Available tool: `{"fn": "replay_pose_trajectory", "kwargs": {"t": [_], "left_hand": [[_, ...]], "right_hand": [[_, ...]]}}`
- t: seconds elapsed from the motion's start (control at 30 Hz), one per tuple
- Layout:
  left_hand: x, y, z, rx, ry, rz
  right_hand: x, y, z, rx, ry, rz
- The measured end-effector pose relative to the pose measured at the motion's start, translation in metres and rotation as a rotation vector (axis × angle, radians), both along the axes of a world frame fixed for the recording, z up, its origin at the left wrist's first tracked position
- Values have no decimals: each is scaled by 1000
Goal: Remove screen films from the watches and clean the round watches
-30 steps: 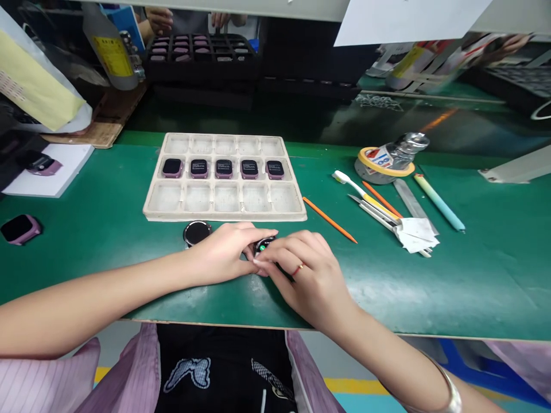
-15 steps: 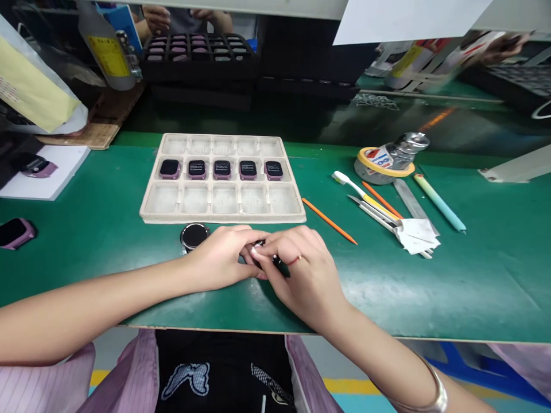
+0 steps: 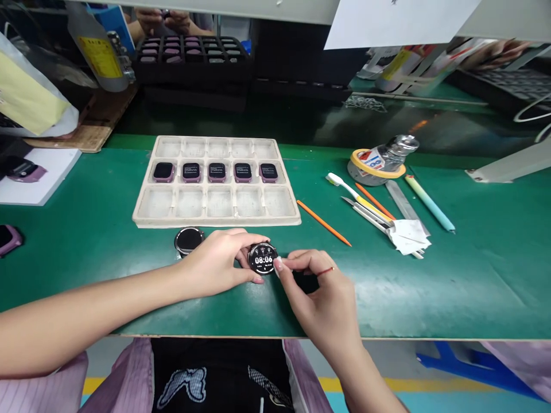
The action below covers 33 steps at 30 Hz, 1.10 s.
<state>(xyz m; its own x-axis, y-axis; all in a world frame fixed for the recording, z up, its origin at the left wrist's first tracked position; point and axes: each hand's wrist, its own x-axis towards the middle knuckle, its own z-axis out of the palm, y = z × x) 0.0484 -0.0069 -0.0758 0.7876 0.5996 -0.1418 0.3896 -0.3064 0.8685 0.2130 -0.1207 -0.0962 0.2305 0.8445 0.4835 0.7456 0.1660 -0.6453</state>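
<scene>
My left hand (image 3: 221, 258) rests on the green bench with its fingers and thumb around a round smartwatch (image 3: 262, 257). The watch face is lit and reads 08:06. At the watch's right rim, the thumb and forefinger of my right hand (image 3: 322, 287) are pinched together. Something pale shows at their tips; whether it is a nail or a small held thing I cannot make out. A second round watch (image 3: 189, 240), its screen dark, lies left of my left hand, which partly covers it. Behind stands a pale tray (image 3: 219, 223) with several square purple smartwatches (image 3: 217, 172) in its middle row.
To the tray's right lies an orange stick (image 3: 323, 222). Farther right are a toothbrush (image 3: 344, 186), a craft knife (image 3: 365, 215), white paper pieces (image 3: 410, 236), a tape roll (image 3: 376, 167) and a pale blue-green pen (image 3: 430, 203). Another purple watch (image 3: 9, 240) lies at far left.
My right hand has drawn back to the right and down, off the watch. The watch's lit face now shows. The camera view has shifted slightly.
</scene>
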Motion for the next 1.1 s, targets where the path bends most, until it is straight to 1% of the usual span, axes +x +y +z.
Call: {"fn": "replay_pose_trajectory", "kwargs": {"t": [0.1,0.2,0.3,0.37,0.4,0.53,0.77,0.9,1.0,1.07,1.1], "left_hand": [[0,0,1,30,5,-12],[1,1,2,58,8,-18],[1,1,2,78,12,-29],[1,1,1,87,9,-33],[0,1,1,90,5,-34],[-1,0,-1,101,-22,-31],[-2,0,-3,130,-39,-53],[-3,1,-3,153,-40,-67],[-2,1,-2,166,-15,-68],[-2,-3,-2,208,5,-74],[-3,-5,-2,245,9,-74]], "right_hand": [[-8,-12,0,-32,6,9],[-6,-19,2,-74,78,53],[3,-16,5,-21,145,-41],[9,-8,6,26,116,-92],[11,-3,6,41,98,-86],[11,6,4,46,34,26],[-4,-8,5,8,-109,212],[-9,2,7,21,-198,193],[-3,15,6,77,-241,116],[3,20,5,101,-195,63],[7,21,5,103,-135,45]]}}
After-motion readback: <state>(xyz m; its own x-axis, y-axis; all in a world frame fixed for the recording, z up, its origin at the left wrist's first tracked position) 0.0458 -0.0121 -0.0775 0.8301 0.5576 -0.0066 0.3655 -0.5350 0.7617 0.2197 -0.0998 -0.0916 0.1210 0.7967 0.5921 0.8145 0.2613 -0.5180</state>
